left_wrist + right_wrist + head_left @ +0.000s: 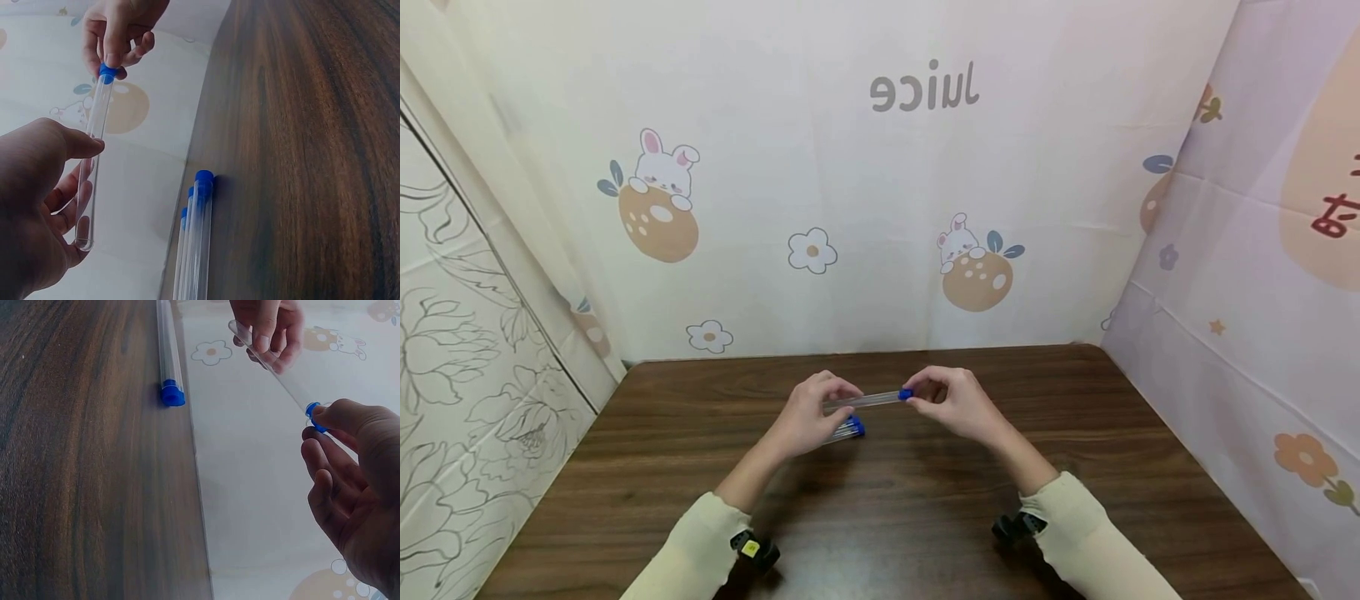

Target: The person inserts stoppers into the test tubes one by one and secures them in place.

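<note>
A clear, empty-looking test tube with a blue cap is held above the table between both hands. My left hand grips the tube's body, thumb on one side and fingers on the other, as the left wrist view shows. At the capped end, my right hand pinches the blue cap between thumb and fingertips. Below the left hand, several more capped test tubes lie side by side on the table, their blue caps pointing right; the left hand partly hides them in the head view.
The dark wood-grain table runs back to a printed curtain with rabbits and flowers. Another printed cloth hangs along the right side. Small black cameras are strapped at both wrists, over pale sleeves.
</note>
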Tool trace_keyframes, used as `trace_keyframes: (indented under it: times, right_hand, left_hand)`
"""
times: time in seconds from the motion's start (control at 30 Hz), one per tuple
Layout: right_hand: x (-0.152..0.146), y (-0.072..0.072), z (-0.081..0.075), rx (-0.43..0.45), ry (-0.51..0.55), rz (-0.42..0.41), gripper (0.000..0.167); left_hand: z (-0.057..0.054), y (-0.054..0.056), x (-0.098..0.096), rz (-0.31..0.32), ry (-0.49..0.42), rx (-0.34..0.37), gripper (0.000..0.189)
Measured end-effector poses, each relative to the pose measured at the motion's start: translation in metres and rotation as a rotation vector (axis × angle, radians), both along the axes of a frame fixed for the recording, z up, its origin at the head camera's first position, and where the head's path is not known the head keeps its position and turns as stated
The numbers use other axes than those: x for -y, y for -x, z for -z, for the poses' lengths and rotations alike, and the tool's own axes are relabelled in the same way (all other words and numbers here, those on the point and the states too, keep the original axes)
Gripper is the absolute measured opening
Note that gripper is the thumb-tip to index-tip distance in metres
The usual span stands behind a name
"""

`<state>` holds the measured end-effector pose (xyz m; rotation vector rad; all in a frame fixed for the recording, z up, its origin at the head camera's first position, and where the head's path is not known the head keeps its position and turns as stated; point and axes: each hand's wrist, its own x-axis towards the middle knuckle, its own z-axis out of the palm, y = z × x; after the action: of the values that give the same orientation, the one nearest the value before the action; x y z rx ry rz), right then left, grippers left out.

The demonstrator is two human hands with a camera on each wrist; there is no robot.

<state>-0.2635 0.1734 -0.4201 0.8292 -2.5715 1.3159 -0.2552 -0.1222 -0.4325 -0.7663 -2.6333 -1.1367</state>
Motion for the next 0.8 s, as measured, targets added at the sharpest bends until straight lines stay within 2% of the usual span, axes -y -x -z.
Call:
trace_keyframes:
  times: [0.37, 0.8]
  right_hand:
    - [-0.0002, -0.0054, -0.0015, -0.008, 0.025, -0.007, 0.013]
    - [0.0023, -0.0087, -0.0022, -0.025, 0.027, -0.003, 0.013]
  left_hand:
    - [0.0020, -0.0061, -0.0006, 0.013, -0.073, 0.004, 0.019]
    - [0.0006, -0.0103, -0.0016, 0.015, -0.090, -0.011, 0.019]
